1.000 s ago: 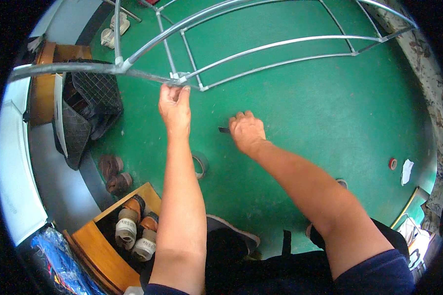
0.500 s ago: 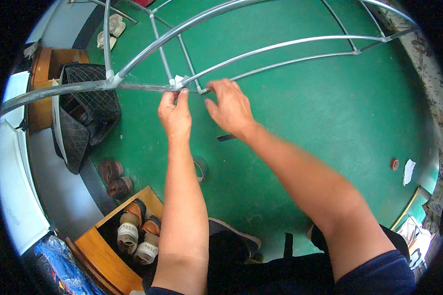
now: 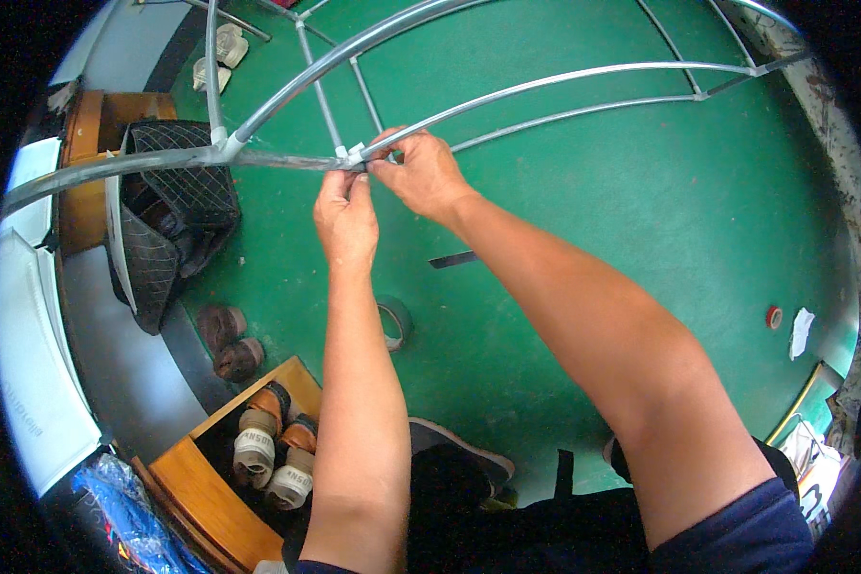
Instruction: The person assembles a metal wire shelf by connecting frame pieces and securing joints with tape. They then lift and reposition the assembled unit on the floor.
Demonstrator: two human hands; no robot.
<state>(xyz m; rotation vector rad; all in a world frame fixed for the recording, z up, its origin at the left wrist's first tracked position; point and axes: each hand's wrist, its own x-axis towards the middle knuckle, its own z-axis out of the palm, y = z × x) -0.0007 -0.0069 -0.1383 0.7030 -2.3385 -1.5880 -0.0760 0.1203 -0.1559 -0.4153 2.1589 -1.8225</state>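
Note:
A frame of silvery metal tubes (image 3: 507, 88) spans the upper part of the view, its tubes meeting in pale corner joints. My left hand (image 3: 347, 222) is closed, thumb and fingers pinched against the underside of one corner joint (image 3: 353, 155). From the right, my right hand (image 3: 423, 172) closes its fingers and thumb around the tube at the same joint. A small dark bit shows between the two hands; what it is I cannot make out. Below the right wrist, a black strip (image 3: 452, 259) lies on the green floor. Beside my left forearm rests a tape roll (image 3: 399, 323).
At the left stand a black quilted bag (image 3: 177, 215) and brown shoes (image 3: 230, 342). A wooden box (image 3: 218, 493) holding shoes is near my left arm, with blue plastic wrapping (image 3: 129, 512) beside it. A red tape roll (image 3: 774, 317) and white paper (image 3: 802, 333) lie at the right.
My right hand has moved left and up onto the corner joint, its fingers closing at the tube. My left hand stays at the joint. The view has shifted slightly.

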